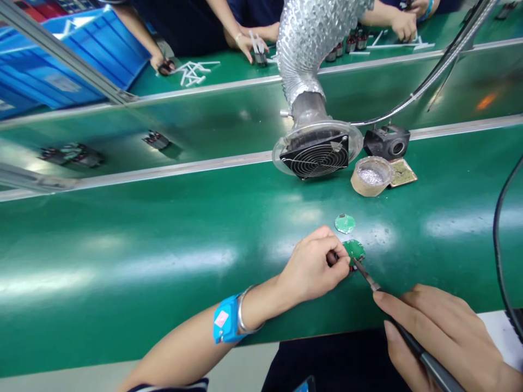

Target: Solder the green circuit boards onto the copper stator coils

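Observation:
My left hand (314, 267), with a blue wrist strap (224, 324) and a metal bangle, pinches a small round green circuit board (354, 250) against the green bench top (163, 256). My right hand (441, 332) grips a soldering iron (408, 340) like a pen. Its tip touches the near edge of that board. A second round green board (345, 223) lies loose just beyond the first.
A fume fan (316, 155) on a silver flexible duct (306, 49) stands behind the boards, beside a tape roll holding solder bits (371, 175), a sponge pad (402, 173) and a black holder (387, 141). A black cable (499, 239) curves at right. Other people's hands (249, 43) work across the belt; blue crate (61, 60) far left.

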`<state>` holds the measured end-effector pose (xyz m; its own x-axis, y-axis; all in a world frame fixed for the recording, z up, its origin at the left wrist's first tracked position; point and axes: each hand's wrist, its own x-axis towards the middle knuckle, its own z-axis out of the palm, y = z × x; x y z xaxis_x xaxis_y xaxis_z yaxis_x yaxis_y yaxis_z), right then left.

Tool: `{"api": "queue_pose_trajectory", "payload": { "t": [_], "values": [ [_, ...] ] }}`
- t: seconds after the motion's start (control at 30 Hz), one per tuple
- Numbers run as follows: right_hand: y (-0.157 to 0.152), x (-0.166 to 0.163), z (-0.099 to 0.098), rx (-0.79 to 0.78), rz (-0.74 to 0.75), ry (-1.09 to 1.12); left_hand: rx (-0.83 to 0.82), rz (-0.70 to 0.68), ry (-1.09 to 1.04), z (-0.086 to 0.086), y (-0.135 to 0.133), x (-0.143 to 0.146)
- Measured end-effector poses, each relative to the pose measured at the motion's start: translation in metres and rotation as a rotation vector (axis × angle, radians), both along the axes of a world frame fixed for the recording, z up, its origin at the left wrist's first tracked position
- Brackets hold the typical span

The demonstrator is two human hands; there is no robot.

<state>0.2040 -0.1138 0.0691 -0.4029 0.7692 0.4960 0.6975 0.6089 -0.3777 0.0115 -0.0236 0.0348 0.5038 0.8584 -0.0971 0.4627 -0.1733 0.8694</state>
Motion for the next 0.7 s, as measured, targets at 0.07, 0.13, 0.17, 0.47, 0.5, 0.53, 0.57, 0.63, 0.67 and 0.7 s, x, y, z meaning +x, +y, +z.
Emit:
{"api": "queue_pose_trajectory", "payload": {
  "t": [0.07,0.13,0.17,0.47,0.5,0.53,0.57,0.63,0.67,0.7],
  "values": [
    [0.0,-0.001,-0.001,0.006,0.003,0.006,0.001,0.006,0.009,0.001,0.0,0.001],
    [-0.001,0.0,-0.001,0.006,0.003,0.012,0.0,0.011,0.014,0.002,0.0,0.001],
    [-0.002,0.001,0.0,0.006,0.002,0.014,-0.001,0.015,0.014,0.002,0.0,0.002],
    [0.011,0.012,-0.002,0.013,-0.089,0.093,-0.007,0.024,0.005,0.001,0.0,0.004],
    [0.017,0.01,-0.009,0.004,-0.095,0.12,-0.005,0.024,0.005,0.001,0.0,0.004],
    [0.023,0.007,-0.017,-0.011,-0.07,0.146,-0.003,0.022,0.003,0.001,0.0,0.004],
    [0.03,0.004,-0.024,-0.043,-0.024,0.17,-0.002,0.016,-0.003,0.001,0.0,0.004],
    [0.04,0.0,-0.036,-0.101,0.058,0.203,-0.018,-0.007,-0.036,0.001,0.003,-0.002],
    [0.043,-0.002,-0.041,-0.116,0.076,0.218,-0.039,-0.019,-0.067,0.002,0.005,-0.007],
    [0.045,-0.002,-0.044,-0.121,0.079,0.228,-0.072,-0.031,-0.111,0.002,0.007,-0.014]
  ]
}}
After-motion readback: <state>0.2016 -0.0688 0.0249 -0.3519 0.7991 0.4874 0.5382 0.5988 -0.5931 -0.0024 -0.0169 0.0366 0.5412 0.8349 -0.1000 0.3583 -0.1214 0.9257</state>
